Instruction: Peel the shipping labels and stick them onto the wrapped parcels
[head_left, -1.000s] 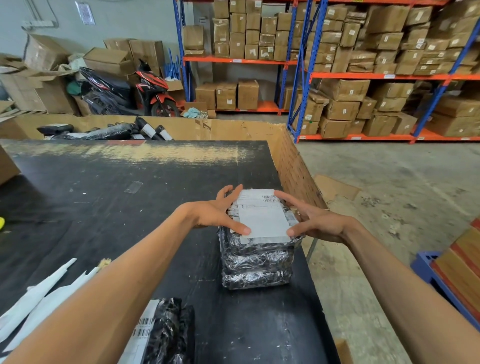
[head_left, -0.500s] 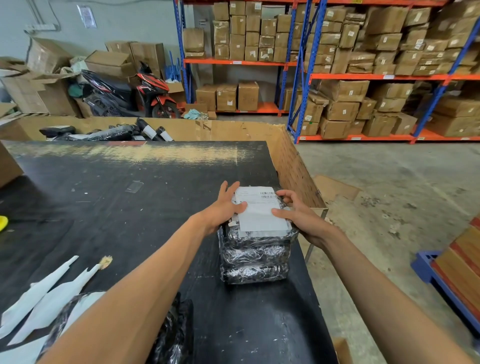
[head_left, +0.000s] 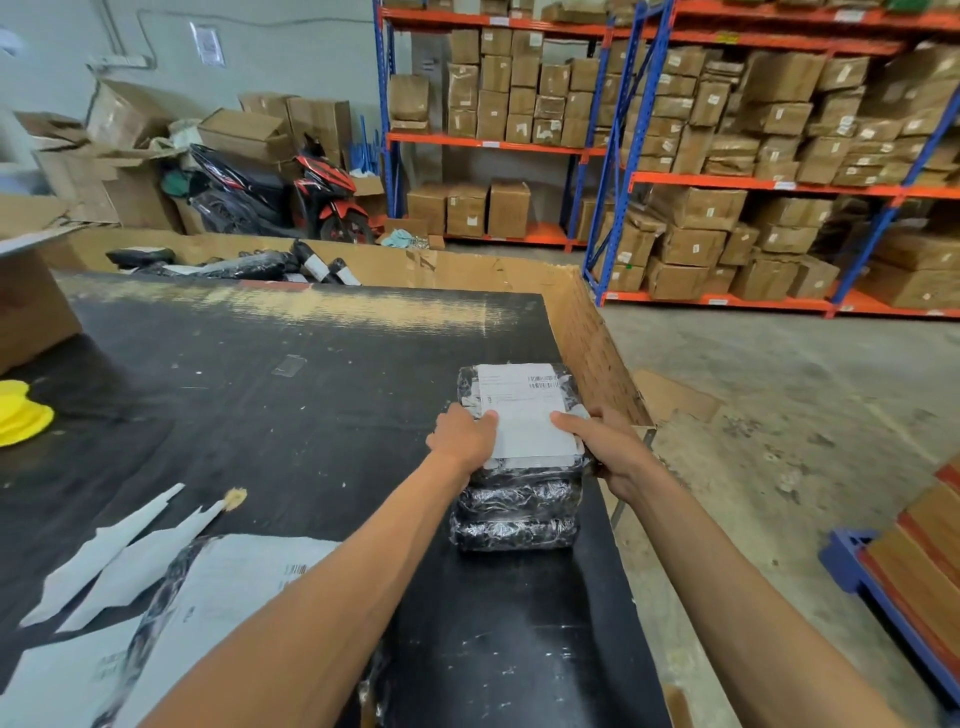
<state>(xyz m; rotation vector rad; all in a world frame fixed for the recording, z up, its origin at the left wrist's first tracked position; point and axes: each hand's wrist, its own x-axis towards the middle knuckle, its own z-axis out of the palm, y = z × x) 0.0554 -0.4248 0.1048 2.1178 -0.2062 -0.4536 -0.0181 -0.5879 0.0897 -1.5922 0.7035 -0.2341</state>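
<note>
Resting near the right edge of the black table (head_left: 260, 395): 1 wrapped parcel (head_left: 519, 499), black film, w/ 1 white shipping label (head_left: 524, 410) stuck on top. Label has a barcode at its far right corner; text too small to read. 2 hands on it. Left hand (head_left: 462, 436) grips the parcel's left side, thumb lying on the label's left edge, other fingers curled down the side & hidden. Right hand (head_left: 608, 441) holds the right side, thumb pressed flat on the label's right edge, fingers wrapped round the side. Near the table's front left corner: a 2nd wrapped parcel (head_left: 171, 623) w/ its own label, print blurred, plus 2 white backing strips (head_left: 119, 556). 1 yellow object (head_left: 21, 415) at the left edge.
</note>
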